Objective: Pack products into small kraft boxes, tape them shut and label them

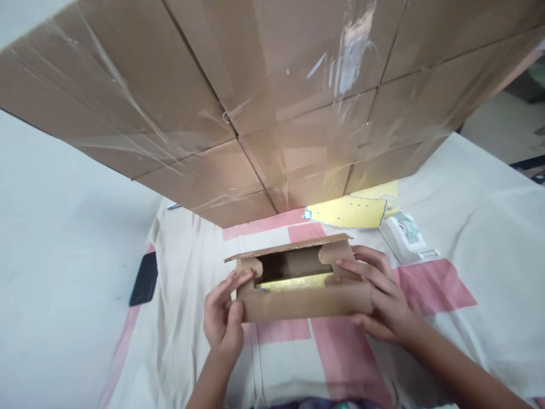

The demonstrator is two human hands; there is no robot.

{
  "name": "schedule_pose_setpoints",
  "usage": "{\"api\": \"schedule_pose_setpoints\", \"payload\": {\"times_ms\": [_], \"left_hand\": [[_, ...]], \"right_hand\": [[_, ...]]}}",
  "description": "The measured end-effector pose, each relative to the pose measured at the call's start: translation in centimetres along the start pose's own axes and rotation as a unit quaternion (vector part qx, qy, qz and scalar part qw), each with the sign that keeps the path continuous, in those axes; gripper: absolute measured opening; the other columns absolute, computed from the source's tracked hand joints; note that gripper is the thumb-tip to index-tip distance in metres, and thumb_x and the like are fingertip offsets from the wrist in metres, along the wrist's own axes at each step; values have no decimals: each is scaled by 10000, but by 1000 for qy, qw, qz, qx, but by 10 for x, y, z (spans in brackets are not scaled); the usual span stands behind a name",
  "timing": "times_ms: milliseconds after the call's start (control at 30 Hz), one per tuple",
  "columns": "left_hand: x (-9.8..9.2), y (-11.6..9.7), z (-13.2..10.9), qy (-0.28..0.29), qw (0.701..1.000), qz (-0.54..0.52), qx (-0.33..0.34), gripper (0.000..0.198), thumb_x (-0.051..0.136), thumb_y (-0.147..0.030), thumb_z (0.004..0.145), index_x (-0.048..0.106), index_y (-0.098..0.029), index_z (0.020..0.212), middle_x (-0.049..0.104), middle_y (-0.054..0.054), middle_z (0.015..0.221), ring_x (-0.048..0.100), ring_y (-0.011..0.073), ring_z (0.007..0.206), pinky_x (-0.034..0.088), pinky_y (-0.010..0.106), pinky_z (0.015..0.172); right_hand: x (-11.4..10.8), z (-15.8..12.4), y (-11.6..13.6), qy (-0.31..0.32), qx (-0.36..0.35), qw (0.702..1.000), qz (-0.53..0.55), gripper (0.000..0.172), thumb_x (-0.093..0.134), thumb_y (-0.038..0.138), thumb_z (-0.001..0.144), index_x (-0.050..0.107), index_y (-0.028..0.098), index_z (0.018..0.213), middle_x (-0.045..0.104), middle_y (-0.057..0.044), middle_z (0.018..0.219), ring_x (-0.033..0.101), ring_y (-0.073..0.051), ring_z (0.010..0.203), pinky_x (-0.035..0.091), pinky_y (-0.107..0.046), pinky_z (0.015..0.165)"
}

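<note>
Between my hands is a small brown cardboard box (302, 304), its long lid flap raised at the back. A yellow item (298, 283) shows through the opening; its kind is hard to make out. My left hand (223, 309) grips the box's left end, thumb on the front and fingers on the side flap. Around the right end my right hand (381, 289) is closed, with fingertips on the right side flap and the thumb low at the front. Part of the inside is dark.
A tall stack of cardboard boxes (251, 113) wrapped in clear film stands right behind. Yellow scalloped paper (351, 212) and a white tape dispenser (406, 238) lie at the right. A black phone (143, 278) rests at the left edge of the pink-and-white cloth (281, 363).
</note>
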State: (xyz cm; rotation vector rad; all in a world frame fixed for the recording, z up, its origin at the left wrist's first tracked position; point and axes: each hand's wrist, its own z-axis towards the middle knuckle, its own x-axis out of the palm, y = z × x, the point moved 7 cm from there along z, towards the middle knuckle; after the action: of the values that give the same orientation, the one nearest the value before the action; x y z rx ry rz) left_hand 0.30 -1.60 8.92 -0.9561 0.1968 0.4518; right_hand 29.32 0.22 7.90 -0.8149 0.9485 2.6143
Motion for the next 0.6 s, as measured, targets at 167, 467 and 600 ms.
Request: {"api": "schedule_pose_setpoints", "payload": {"times_ms": [167, 467, 600], "left_hand": [[7, 4, 30, 38, 993, 68, -89, 738, 591, -223, 978, 240, -384, 1606, 232, 87, 1707, 297, 255, 1561, 447, 441, 1171], [33, -48, 29, 220, 884, 387, 142, 443, 605, -353, 983, 579, -291, 1421, 692, 88, 1207, 644, 268, 1165, 253, 555, 1215], [52, -54, 19, 276, 860, 400, 158, 674, 645, -533, 930, 501, -194, 1494, 575, 162, 1469, 489, 358, 1405, 272, 537, 1222]], "right_hand": [[-7, 12, -9, -72, 148, 980, 108, 681, 586, 219, 897, 348, 235, 1535, 425, -162, 1494, 417, -371, 1383, 453, -573, 1087], [-8, 24, 6, 17, 24, 999, -20, 542, 587, 158, 894, 526, 235, 1427, 649, -119, 1337, 383, -380, 1416, 414, -597, 1122], [-14, 20, 6, 36, 40, 999, -6, 562, 579, 167, 930, 493, 219, 1483, 645, -120, 1375, 398, -365, 1441, 430, -567, 1127]]}}
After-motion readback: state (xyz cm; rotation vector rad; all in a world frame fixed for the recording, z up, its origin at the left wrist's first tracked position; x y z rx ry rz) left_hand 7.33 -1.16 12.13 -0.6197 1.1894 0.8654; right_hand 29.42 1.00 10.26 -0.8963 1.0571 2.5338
